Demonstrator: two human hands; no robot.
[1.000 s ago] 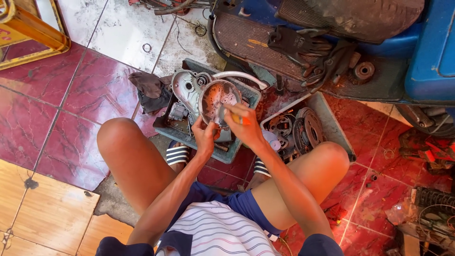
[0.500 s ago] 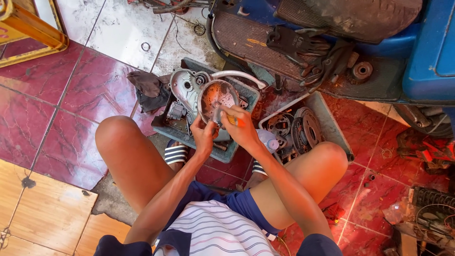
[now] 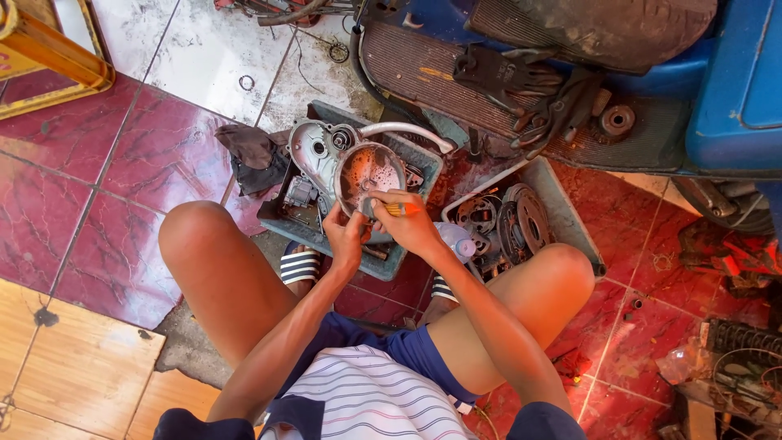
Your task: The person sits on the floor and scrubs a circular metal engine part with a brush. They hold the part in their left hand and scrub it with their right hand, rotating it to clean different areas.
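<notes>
The person squatted on the red tiled floor (image 3: pixel 122 187) over a grey plastic tray (image 3: pixel 423 167) that held a greasy metal engine casing (image 3: pixel 342 167). The left hand (image 3: pixel 346 236) rested at the lower edge of the casing's round, rust-stained cover (image 3: pixel 368 171), its fingers curled against the rim as if steadying it, though how firmly they gripped could not be told. The right hand (image 3: pixel 411 224) lay just beside it, fingers closed around a small tool with an orange handle (image 3: pixel 399 209), whose tip pointed toward the round cover; the tip itself was too small to make out. A curved metal lever (image 3: pixel 407 130) arched over the top of the tray. To the left of the tray a dark rag (image 3: pixel 252 155) lay crumpled on the tiles. To the right, touching the person's right knee, stood a second grey tray (image 3: pixel 562 195) filled with dark round clutch parts (image 3: pixel 517 220). Beyond both trays stood a blue scooter (image 3: pixel 725 90) with its ribbed footboard (image 3: pixel 432 69), on which dark gloves (image 3: pixel 521 81) lay. A yellow frame (image 3: pixel 49 57) occupied the upper left corner, well apart from the hands.
</notes>
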